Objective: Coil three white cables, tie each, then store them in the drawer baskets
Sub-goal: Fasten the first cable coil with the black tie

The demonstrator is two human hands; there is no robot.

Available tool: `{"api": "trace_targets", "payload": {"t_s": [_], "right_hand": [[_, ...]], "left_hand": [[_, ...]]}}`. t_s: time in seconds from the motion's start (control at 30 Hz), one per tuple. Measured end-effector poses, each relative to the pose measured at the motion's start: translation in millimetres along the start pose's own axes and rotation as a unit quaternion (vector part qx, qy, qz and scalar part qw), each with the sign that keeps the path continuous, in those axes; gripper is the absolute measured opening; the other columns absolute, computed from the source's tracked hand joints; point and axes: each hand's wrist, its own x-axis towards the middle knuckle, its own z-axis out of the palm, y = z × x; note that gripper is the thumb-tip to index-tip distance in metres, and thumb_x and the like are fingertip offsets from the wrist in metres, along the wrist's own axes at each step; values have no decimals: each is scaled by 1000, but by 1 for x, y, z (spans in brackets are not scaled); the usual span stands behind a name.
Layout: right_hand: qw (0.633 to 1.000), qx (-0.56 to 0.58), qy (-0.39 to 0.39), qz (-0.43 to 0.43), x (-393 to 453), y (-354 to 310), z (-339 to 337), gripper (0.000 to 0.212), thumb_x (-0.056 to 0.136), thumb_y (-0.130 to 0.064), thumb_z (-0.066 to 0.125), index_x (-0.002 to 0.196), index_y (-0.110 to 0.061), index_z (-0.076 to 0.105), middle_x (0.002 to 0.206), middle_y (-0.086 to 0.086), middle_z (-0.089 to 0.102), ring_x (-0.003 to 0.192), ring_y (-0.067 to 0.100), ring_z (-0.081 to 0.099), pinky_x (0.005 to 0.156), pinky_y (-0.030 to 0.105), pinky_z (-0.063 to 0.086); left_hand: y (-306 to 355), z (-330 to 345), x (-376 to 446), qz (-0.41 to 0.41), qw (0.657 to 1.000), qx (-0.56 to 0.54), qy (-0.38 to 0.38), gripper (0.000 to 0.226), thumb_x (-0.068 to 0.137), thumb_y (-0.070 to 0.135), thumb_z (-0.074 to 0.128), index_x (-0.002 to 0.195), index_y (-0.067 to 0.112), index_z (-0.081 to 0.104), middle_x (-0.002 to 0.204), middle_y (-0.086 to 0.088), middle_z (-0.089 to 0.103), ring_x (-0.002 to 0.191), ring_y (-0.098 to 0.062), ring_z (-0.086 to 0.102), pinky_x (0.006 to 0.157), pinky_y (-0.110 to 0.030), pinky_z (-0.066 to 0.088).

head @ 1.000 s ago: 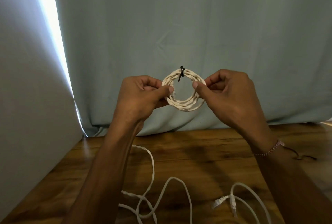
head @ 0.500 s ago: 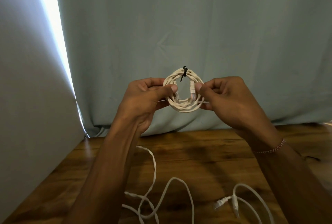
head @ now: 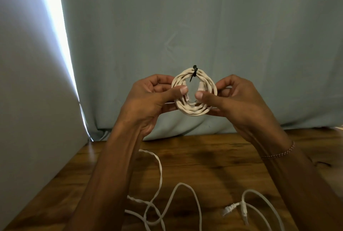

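Above the wooden table (head: 213, 156), left hand (head: 148, 99) and right hand (head: 239, 101) pinch opposite sides of the upright tied coil (head: 193, 113), equally near

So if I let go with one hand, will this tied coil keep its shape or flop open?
The coil will probably keep its ring shape, since the black tie binds the loops at the top. The untied bottom may sag slightly. It looks light, so one hand's grip should manage.
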Motion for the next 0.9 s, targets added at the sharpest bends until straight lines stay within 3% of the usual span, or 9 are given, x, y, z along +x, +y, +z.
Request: {"api": "trace_targets", "payload": {"t_s": [0.1,0.2,0.37,0.5,0.67,0.8,0.9], "right_hand": [[1000,3,4,20,1,2,4,53,72,-16,88,111,-11,53,91,12,77,77,22,77,66,34,62],[997,-76,20,-19,1,6,7,37,76,-21,87,105,-15,65,79,0,78,71,15,76,67,34,63],[997,-61,-46,-13,2,4,-1,16,89,-20,75,104,-13,73,90,9,78,82,21,77,77,42,64],[994,-70,-84,-17,-3,-3,-7,18,92,-27,70,103,-12,73,95,13,75,83,21,76,72,37,64],[975,-191,-84,-79,-4,-4,-7,27,93,-44,65,98,-20,75,93,0,75,82,15,75,73,34,64],[973,-156,-172,-9,-7,-10,-10,26,92,-34,68,112,-17,69,99,3,75,76,24,77,67,34,64],[974,-135,-181,-23,-6,-10,-13,26,88,-19,74,113,-14,70,101,6,75,77,27,77,74,40,64]], "left_hand": [[1,-2,-1,-4,1000,14,-22,45,65,11,82,106,0,67,84,-11,76,73,-22,74,69,-33,60],[1,2,-3,-2,998,33,-46,42,65,10,82,103,1,68,84,-14,76,75,-25,74,69,-34,60],[2,4,-4,33,997,62,-20,46,62,13,84,103,0,69,89,-21,74,73,-27,73,68,-33,60],[1,1,-4,34,997,68,-30,51,63,9,83,110,-5,67,89,-20,74,74,-26,73,68,-31,60],[2,-4,-4,57,993,91,-42,52,64,11,82,112,-4,66,94,-20,75,78,-28,74,72,-33,61],[1,-8,-2,90,988,122,-41,52,65,13,84,112,1,67,96,-15,76,83,-25,74,75,-31,61],[0,-12,-1,100,986,130,-40,52,66,15,83,114,3,68,99,-12,77,91,-25,75,79,-30,60]]}}
